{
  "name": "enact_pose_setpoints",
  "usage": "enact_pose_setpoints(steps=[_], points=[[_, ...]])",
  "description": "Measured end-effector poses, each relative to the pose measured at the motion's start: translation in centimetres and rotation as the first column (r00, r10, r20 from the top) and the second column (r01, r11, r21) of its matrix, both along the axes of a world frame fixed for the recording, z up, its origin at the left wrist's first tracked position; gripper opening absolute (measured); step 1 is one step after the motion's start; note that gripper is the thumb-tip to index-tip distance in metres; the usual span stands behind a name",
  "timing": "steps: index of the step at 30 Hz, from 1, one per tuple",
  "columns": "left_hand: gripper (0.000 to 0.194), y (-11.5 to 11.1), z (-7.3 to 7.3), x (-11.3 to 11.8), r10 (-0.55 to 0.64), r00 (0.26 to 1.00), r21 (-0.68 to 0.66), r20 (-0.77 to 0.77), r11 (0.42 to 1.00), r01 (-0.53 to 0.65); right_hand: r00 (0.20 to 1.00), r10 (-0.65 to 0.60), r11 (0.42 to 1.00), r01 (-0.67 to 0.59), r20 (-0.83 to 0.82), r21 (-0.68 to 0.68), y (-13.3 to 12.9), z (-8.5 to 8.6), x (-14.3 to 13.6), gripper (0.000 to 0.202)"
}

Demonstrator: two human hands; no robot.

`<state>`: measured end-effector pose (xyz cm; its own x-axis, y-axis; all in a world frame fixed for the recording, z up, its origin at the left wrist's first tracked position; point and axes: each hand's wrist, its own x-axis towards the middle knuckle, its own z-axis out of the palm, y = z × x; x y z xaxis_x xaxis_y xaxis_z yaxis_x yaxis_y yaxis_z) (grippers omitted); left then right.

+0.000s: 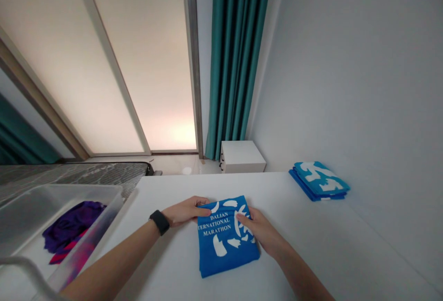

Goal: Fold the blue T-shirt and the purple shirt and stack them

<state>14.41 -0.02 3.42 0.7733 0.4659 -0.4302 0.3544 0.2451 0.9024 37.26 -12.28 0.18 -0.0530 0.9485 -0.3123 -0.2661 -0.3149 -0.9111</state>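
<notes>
A folded blue shirt point(226, 241) with white shapes and the words "DALIAN INTERNATIONAL MARATHON" is held at the middle of the white table's near part. My left hand point(190, 211), with a dark watch on its wrist, pinches its upper left edge, thumb on top. On the right edge, my right hand point(258, 227) grips the cloth with its thumb over the print; its other fingers are hidden behind the cloth. A stack of folded blue clothes point(320, 181) lies at the table's far right, against the wall.
Left of the white table point(166, 190) stands a translucent bin point(114, 192) holding purple and pink-red cloth point(74, 225). A white cabinet point(242, 155) is beyond the table's far edge, below a green curtain point(238, 61). A white wall borders the right side.
</notes>
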Motion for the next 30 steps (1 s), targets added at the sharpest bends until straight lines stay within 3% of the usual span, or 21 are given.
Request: enact_pose_setpoints(steps=[4,7,14,20,23,30], points=[[0.048,-1.2,-2.5,2.6,0.151,0.988,-0.021,0.031,0.988,-0.151,0.992,-0.051,0.999,0.051,0.119,0.006,-0.8,-0.6,2.4,0.056],[0.051,-2.3,-3.5,5.2,0.205,0.978,-0.035,0.034,0.978,-0.204,0.976,-0.100,0.995,0.098,0.192,0.023,-1.5,-1.4,4.7,0.055],[0.054,-4.3,-3.7,12.3,0.155,0.986,-0.043,0.060,0.987,-0.153,0.943,-0.214,0.975,0.222,0.256,-0.001,-4.1,-2.4,10.4,0.051],[0.053,-5.5,-4.8,17.9,0.106,0.992,-0.045,0.062,0.994,-0.104,0.909,-0.303,0.951,0.307,0.286,0.032,-7.1,-3.2,14.7,0.053],[0.052,-6.1,-4.4,19.7,0.079,0.995,-0.053,0.055,0.996,-0.076,0.900,-0.334,0.939,0.342,0.281,0.023,-8.4,-2.6,16.0,0.051],[0.055,-7.3,-1.6,21.2,0.018,0.998,-0.060,0.068,0.998,-0.014,0.862,-0.364,0.917,0.397,0.353,-0.024,-10.7,0.9,16.8,0.051]])
